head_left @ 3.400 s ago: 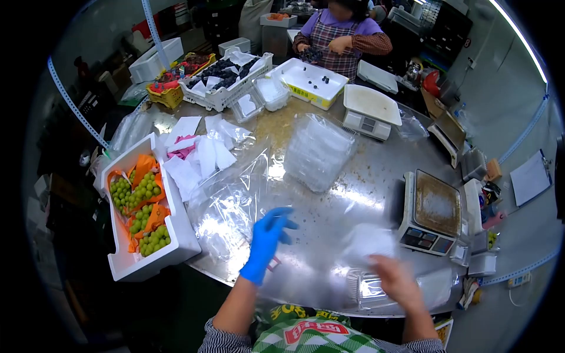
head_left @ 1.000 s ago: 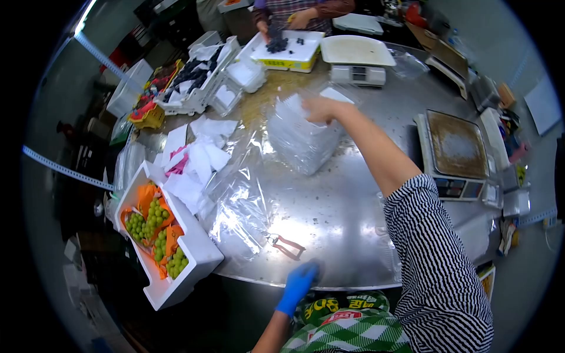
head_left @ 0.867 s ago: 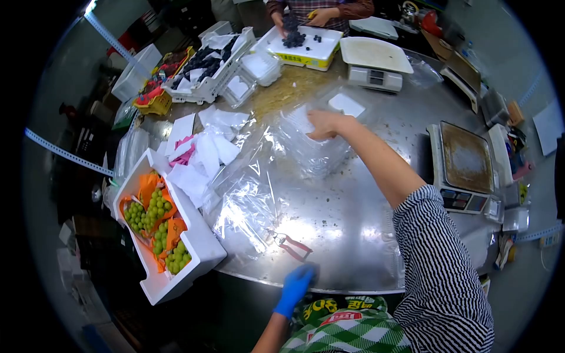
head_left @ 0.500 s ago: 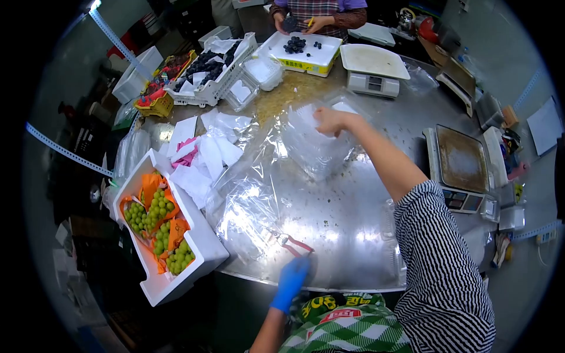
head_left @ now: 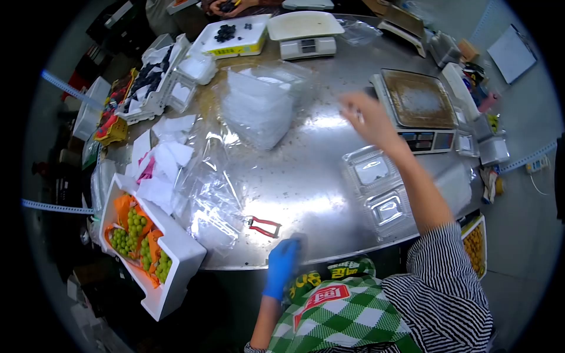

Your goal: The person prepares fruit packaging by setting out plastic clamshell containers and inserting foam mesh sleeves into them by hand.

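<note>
My left hand (head_left: 283, 262), in a blue glove, rests at the table's near edge with its fingers stretched forward; I see nothing in it. Just beyond its fingertips lie red-handled snips (head_left: 263, 226), apart from the hand. My bare right hand (head_left: 371, 120) is over the table left of the near scale, blurred, its fingers apart and nothing seen between them. Below that forearm, a clear plastic clamshell box (head_left: 372, 170) lies opened out near the edge. A bag with a stack of whitish clear plastic trays (head_left: 259, 109) stands to the left of the hand.
A white foam box (head_left: 191, 259) of green grapes stands at left, beside crumpled clear film (head_left: 212, 206) and white paper (head_left: 168, 156). Scales (head_left: 415, 109) (head_left: 306, 32) stand right and back. Across the table, a person's hands (head_left: 226, 7) are near a tray (head_left: 250, 41) with dark grapes.
My right hand has left the bagged plastic trays and moved right. My view has turned right and down, bringing the opened clamshell into sight. The left hand stays near the snips.
</note>
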Action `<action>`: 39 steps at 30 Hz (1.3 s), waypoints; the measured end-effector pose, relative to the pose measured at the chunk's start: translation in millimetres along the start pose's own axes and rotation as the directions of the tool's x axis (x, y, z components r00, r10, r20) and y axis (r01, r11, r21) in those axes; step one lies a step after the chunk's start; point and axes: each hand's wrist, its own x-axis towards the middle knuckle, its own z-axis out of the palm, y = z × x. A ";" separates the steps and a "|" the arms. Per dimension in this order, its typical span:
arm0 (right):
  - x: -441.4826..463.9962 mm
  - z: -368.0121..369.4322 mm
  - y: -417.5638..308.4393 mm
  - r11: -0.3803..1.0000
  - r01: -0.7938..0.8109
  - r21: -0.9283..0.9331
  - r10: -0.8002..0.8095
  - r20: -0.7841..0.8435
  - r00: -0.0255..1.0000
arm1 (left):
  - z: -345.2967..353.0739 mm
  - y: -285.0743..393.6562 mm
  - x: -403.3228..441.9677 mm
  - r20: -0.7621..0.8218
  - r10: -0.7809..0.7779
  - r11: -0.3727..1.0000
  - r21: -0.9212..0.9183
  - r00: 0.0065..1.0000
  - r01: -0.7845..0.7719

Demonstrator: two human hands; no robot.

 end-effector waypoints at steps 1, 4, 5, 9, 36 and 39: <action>-50.6 6.5 27.0 0.982 0.043 -0.183 -0.038 0.028 0.999 | 3.6 0.0 2.7 0.014 0.023 0.999 0.022 1.000 -0.023; -190.2 -10.9 25.8 0.915 -0.077 -0.396 0.265 0.447 0.854 | 12.5 -5.5 5.2 0.047 0.080 0.992 0.095 0.996 -0.084; -230.3 -10.2 27.0 0.867 -0.117 -0.485 0.412 0.563 0.717 | 16.7 -4.2 5.1 0.064 0.063 0.994 0.080 0.996 -0.068; -311.5 4.0 40.3 0.930 -0.085 -0.358 0.273 0.517 0.811 | 42.1 5.4 12.9 0.167 0.005 0.994 0.109 0.986 -0.024; -223.5 14.0 2.9 0.917 -0.289 0.277 0.024 0.683 0.730 | 121.4 -27.0 58.3 0.383 0.373 0.922 -0.052 0.845 -0.384; -223.2 14.3 6.0 0.915 -0.288 0.283 0.015 0.689 0.725 | 121.5 -21.9 54.7 0.414 0.348 0.927 -0.017 0.841 -0.375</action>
